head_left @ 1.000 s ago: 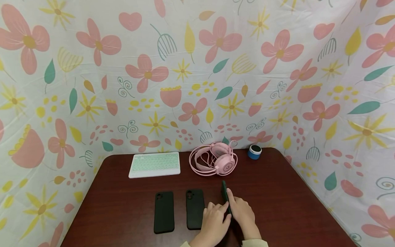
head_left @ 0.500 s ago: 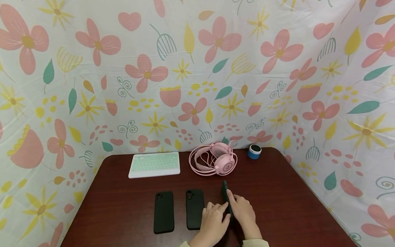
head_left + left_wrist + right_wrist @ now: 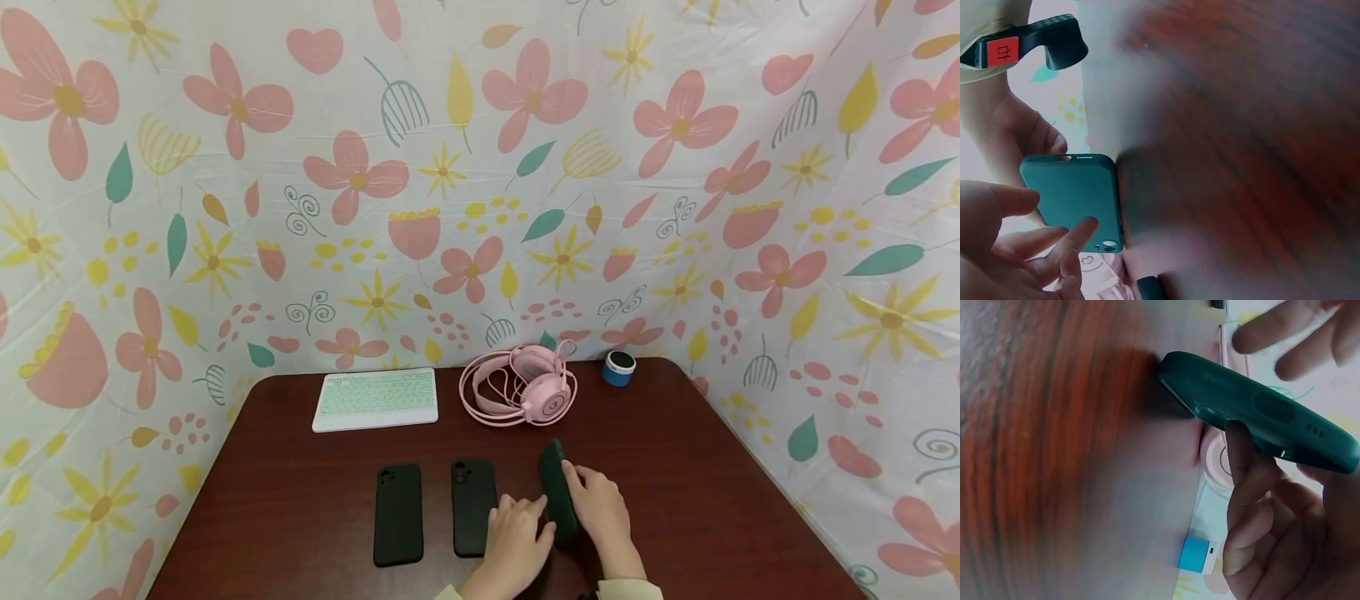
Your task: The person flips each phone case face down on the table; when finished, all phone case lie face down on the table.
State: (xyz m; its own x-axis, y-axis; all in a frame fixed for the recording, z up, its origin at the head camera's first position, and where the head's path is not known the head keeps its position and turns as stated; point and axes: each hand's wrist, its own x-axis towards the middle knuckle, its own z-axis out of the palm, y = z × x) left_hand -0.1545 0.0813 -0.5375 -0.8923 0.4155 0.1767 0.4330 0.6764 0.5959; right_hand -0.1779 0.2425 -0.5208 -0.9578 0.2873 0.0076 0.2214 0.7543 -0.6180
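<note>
My right hand [image 3: 602,510] grips a dark green phone case [image 3: 558,496] by its edges, with its bottom edge low over or on the table; I cannot tell which. In the left wrist view the case's flat back [image 3: 1072,194] shows, with a camera cut-out near one corner. Side cut-outs appear along its rim [image 3: 1272,407] in the right wrist view, fingers curled at its edge. My left hand [image 3: 512,542] is beside the case, fingers loosely extended and a small gap from it in the right wrist view. Two black phone cases [image 3: 398,515] [image 3: 474,508] lie to the left.
A white keyboard [image 3: 377,401] with green keys lies at the back left of the dark red-brown table [image 3: 315,475]. Pink headphones [image 3: 517,387] sit at the back middle, beside a small blue speaker [image 3: 618,368]. A floral curtain hangs behind and on both sides.
The green phone case has turned from edge-on so more of its face shows in the head view. My right hand moved slightly right with it; my left hand drew back a little.
</note>
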